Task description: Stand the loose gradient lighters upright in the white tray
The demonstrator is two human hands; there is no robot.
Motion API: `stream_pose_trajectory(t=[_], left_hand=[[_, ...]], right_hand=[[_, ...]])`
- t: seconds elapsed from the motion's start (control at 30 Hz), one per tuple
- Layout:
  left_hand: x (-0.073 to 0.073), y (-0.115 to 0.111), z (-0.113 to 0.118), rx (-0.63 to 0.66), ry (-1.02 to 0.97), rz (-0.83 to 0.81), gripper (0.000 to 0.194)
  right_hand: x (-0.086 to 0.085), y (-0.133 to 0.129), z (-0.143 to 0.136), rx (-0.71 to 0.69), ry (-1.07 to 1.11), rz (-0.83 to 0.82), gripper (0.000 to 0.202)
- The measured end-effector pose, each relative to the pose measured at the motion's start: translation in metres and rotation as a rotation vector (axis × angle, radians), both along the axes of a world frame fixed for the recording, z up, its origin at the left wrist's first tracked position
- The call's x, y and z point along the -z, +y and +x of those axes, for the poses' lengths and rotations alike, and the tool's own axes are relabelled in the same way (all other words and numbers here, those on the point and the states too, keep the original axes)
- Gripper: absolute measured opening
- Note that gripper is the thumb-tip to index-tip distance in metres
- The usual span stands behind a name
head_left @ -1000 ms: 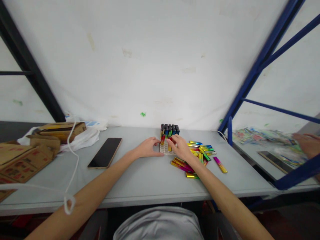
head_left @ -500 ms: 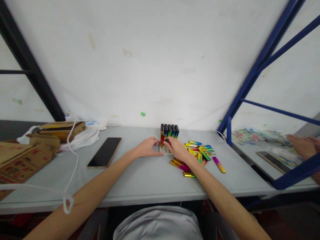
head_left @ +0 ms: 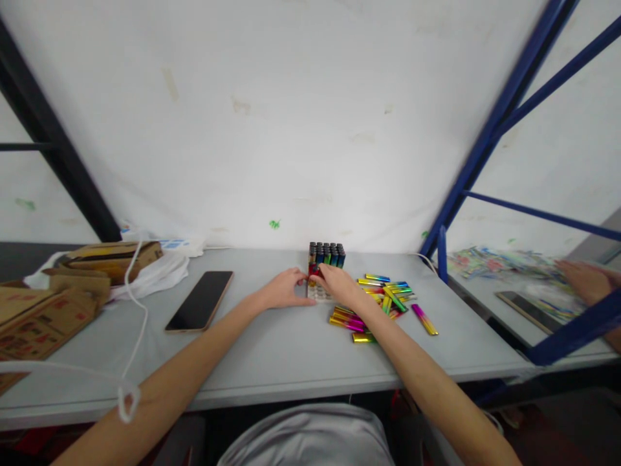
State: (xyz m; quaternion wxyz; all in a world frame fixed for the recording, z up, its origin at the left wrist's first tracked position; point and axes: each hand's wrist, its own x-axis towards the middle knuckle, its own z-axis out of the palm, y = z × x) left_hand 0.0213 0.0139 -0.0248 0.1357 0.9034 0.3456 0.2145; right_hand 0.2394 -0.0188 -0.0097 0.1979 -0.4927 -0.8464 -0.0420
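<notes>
A pale tray with round holes (head_left: 320, 293) lies at the table's middle, its back rows filled with upright, black-topped, shiny tubes (head_left: 327, 253). My right hand (head_left: 338, 285) is closed on a red and gold tube (head_left: 313, 272) over the tray's left side. At the tray's left edge is my left hand (head_left: 286, 288), thumb and fingers apart, fingertips close to that tube. Beside my right hand and forearm is a loose pile of shiny multicoloured tubes (head_left: 395, 298), with a purple and yellow one (head_left: 425, 320) apart at its right.
A phone (head_left: 200, 301) lies left of my left hand. Cardboard boxes (head_left: 48, 310), white plastic and a white cable (head_left: 140, 323) are at the far left. Beyond the blue frame (head_left: 480, 142) are another person's hands (head_left: 585, 281), another phone and a colourful heap.
The red and gold tube in my right hand has gone down toward the tray and stands lower. The whole view has shifted slightly.
</notes>
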Motion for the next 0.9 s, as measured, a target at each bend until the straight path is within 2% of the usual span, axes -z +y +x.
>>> stream_pose_trajectory(t=[0.13, 0.23, 0.33, 0.4, 0.5, 0.6, 0.8, 0.9], left_hand=[[-0.002, -0.001, 0.0, 0.013, 0.016, 0.018, 0.063], [-0.002, 0.0, 0.0, 0.012, 0.009, 0.014, 0.064], [0.0, 0.001, -0.001, 0.006, 0.0, 0.005, 0.067], [0.0, 0.002, -0.001, 0.005, 0.001, 0.005, 0.067], [-0.001, 0.002, -0.001, 0.004, 0.005, 0.008, 0.066], [-0.002, 0.0, 0.0, 0.002, 0.012, 0.0, 0.067], [-0.004, 0.0, 0.0, -0.008, 0.012, -0.011, 0.068], [-0.002, 0.001, -0.001, -0.002, 0.014, -0.005, 0.068]], right_hand=[[-0.007, -0.007, -0.003, 0.03, -0.067, -0.014, 0.039], [-0.013, -0.005, 0.01, 0.005, -0.007, -0.041, 0.044], [-0.016, 0.003, 0.046, 0.11, 0.061, -0.027, 0.041], [-0.014, 0.007, 0.079, 0.198, 0.037, -0.052, 0.032], [-0.01, 0.009, 0.126, 0.339, -0.013, -0.165, 0.024], [-0.008, 0.007, 0.154, 0.461, -0.045, -0.276, 0.026], [-0.009, 0.008, 0.156, 0.428, -0.031, -0.329, 0.021], [-0.008, 0.008, 0.149, 0.442, -0.013, -0.275, 0.018]])
